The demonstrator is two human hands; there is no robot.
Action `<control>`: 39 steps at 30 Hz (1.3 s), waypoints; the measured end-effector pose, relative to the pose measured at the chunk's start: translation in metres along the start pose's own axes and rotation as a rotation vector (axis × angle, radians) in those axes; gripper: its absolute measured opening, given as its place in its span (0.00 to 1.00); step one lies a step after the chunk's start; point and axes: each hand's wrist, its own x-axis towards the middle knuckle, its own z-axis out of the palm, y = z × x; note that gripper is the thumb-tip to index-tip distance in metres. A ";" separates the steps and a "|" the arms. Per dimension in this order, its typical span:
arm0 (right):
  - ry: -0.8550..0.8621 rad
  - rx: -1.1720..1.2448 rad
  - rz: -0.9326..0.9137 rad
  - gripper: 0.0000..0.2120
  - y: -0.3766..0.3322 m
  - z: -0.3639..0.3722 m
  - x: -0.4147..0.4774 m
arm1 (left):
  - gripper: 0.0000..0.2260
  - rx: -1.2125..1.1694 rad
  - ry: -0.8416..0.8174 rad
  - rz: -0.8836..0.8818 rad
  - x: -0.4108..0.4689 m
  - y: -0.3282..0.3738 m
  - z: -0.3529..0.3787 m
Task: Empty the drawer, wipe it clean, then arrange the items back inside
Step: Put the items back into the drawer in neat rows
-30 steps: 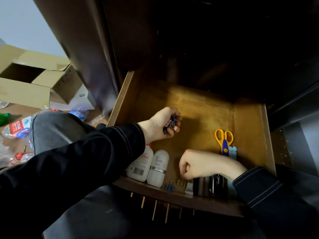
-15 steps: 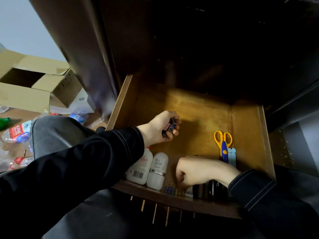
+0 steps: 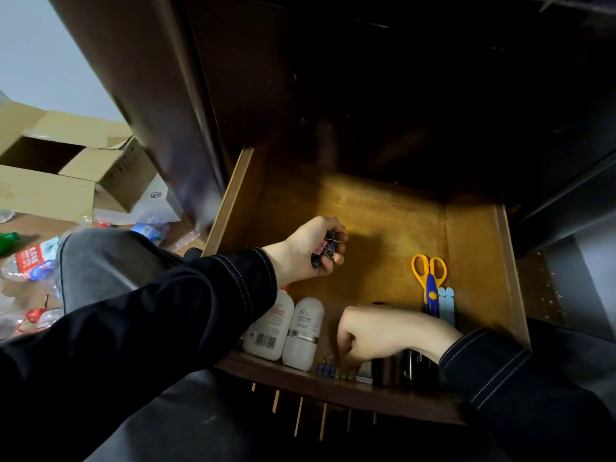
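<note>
The wooden drawer (image 3: 383, 208) is pulled open in front of me. My left hand (image 3: 306, 248) hovers over its left half and grips a bunch of binder clips (image 3: 325, 248). My right hand (image 3: 376, 331) is curled down at the front wall, fingertips on a row of small binder clips (image 3: 333, 368); whether it pinches one is hidden. Two white bottles (image 3: 286, 325) lie at the front left. Dark cases (image 3: 406, 368) sit under my right wrist. Yellow-handled scissors (image 3: 429, 275) and pale blue sticks (image 3: 446, 301) lie at the right.
The dark cabinet body (image 3: 366, 78) overhangs the back of the drawer. On the floor at the left sit an open cardboard box (image 3: 66, 171) and several plastic bottles (image 3: 30, 261). My knee in grey trousers (image 3: 106, 261) is beside the drawer's left wall.
My right hand has moved forward and down to the row of clips at the drawer's front wall. My left hand has stayed in place with its clips.
</note>
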 end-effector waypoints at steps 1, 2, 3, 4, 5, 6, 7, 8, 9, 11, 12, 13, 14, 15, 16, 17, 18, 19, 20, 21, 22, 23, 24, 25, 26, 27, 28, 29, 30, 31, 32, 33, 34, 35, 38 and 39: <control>-0.005 0.046 -0.006 0.13 0.001 -0.002 -0.002 | 0.06 -0.004 -0.004 -0.003 0.000 0.000 0.000; 0.002 0.101 -0.002 0.15 0.003 -0.005 -0.004 | 0.07 -0.011 -0.007 -0.009 0.000 0.000 0.000; 0.035 0.152 0.014 0.16 0.006 -0.010 -0.008 | 0.08 -0.020 -0.007 -0.018 0.000 0.000 -0.001; 0.101 0.194 0.041 0.17 0.010 -0.015 -0.011 | 0.09 -0.029 -0.009 -0.028 0.001 0.001 -0.001; 0.199 0.227 0.076 0.17 0.015 -0.022 -0.014 | 0.10 -0.036 -0.011 -0.038 0.001 0.001 -0.001; 0.325 0.259 0.114 0.16 0.020 -0.027 -0.017 | 0.11 -0.039 -0.015 -0.050 0.001 0.001 -0.002; 0.470 0.288 0.151 0.16 0.023 -0.033 -0.019 | 0.12 -0.036 -0.020 -0.063 0.002 0.000 -0.002; 0.626 0.311 0.182 0.15 0.026 -0.037 -0.021 | 0.13 -0.025 -0.029 -0.077 0.002 0.000 -0.002; 0.771 0.336 0.196 0.14 0.026 -0.039 -0.022 | 0.14 -0.009 -0.045 -0.095 0.001 -0.001 -0.001; 0.939 0.415 0.167 0.10 0.026 -0.042 -0.021 | 0.15 0.032 -0.089 -0.129 0.001 -0.003 0.002; 0.953 0.445 0.151 0.09 0.025 -0.043 -0.020 | 0.16 0.051 -0.112 -0.140 0.000 -0.004 0.004; 0.943 0.453 0.143 0.07 0.025 -0.042 -0.019 | 0.16 0.065 -0.135 -0.144 -0.001 -0.004 0.005; 0.925 0.437 0.149 0.06 0.026 -0.041 -0.017 | 0.16 0.073 -0.155 -0.143 -0.001 -0.004 0.006; 0.912 0.411 0.158 0.05 0.027 -0.041 -0.016 | 0.16 0.078 -0.169 -0.139 -0.002 -0.003 0.007; 0.906 0.390 0.168 0.04 0.027 -0.040 -0.015 | 0.16 0.086 -0.179 -0.132 -0.003 -0.003 0.007; 0.906 0.385 0.170 0.03 0.027 -0.040 -0.014 | 0.17 0.097 -0.188 -0.125 -0.004 -0.002 0.007; 0.912 0.392 0.165 0.02 0.026 -0.039 -0.013 | 0.17 0.109 -0.199 -0.120 -0.004 -0.002 0.007; 0.915 0.407 0.158 0.01 0.026 -0.039 -0.013 | 0.17 0.118 -0.210 -0.117 -0.005 -0.002 0.008; 0.915 0.421 0.150 0.01 0.026 -0.040 -0.013 | 0.17 0.126 -0.221 -0.114 -0.005 -0.002 0.008; 0.916 0.423 0.144 0.03 0.025 -0.040 -0.014 | 0.17 0.133 -0.227 -0.109 -0.005 -0.002 0.009; 0.922 0.418 0.140 0.04 0.025 -0.041 -0.015 | 0.17 0.138 -0.231 -0.103 -0.005 -0.002 0.009; 0.939 0.420 0.135 0.05 0.025 -0.041 -0.015 | 0.18 0.140 -0.232 -0.101 -0.004 -0.002 0.008; 0.968 0.441 0.129 0.05 0.024 -0.042 -0.016 | 0.19 0.139 -0.234 -0.102 -0.004 -0.001 0.008; 1.000 0.475 0.124 0.05 0.024 -0.043 -0.017 | 0.19 0.138 -0.235 -0.103 -0.003 -0.001 0.007; 1.030 0.509 0.120 0.05 0.025 -0.043 -0.017 | 0.18 0.144 -0.233 -0.099 -0.003 -0.001 0.007; 1.055 0.533 0.116 0.04 0.025 -0.044 -0.019 | 0.17 0.153 -0.227 -0.090 -0.002 -0.001 0.006; 1.076 0.545 0.113 0.03 0.026 -0.045 -0.020 | 0.15 0.157 -0.220 -0.079 -0.002 -0.001 0.006; 1.094 0.550 0.109 0.03 0.026 -0.045 -0.021 | 0.14 0.151 -0.213 -0.068 -0.002 0.000 0.006; 1.111 0.551 0.106 0.03 0.026 -0.045 -0.023 | 0.13 0.134 -0.211 -0.059 -0.002 0.000 0.006; 1.126 0.548 0.104 0.04 0.026 -0.046 -0.024 | 0.11 0.112 -0.213 -0.051 -0.003 0.001 0.005; 1.136 0.544 0.105 0.04 0.026 -0.046 -0.025 | 0.09 0.091 -0.218 -0.042 -0.003 0.002 0.005; 1.138 0.550 0.107 0.04 0.025 -0.046 -0.025 | 0.06 0.077 -0.218 -0.030 -0.003 0.003 0.005; 1.132 0.573 0.108 0.04 0.025 -0.045 -0.025 | 0.04 0.071 -0.206 -0.013 -0.003 0.003 0.005; 1.121 0.609 0.110 0.04 0.024 -0.045 -0.024 | 0.04 0.072 -0.185 0.008 -0.003 0.003 0.004; 1.131 0.709 0.115 0.04 0.025 -0.046 -0.023 | 0.06 0.094 -0.124 0.063 -0.001 0.001 0.003; 1.134 0.727 0.125 0.04 0.026 -0.046 -0.022 | 0.06 0.101 -0.120 0.069 -0.001 0.001 0.003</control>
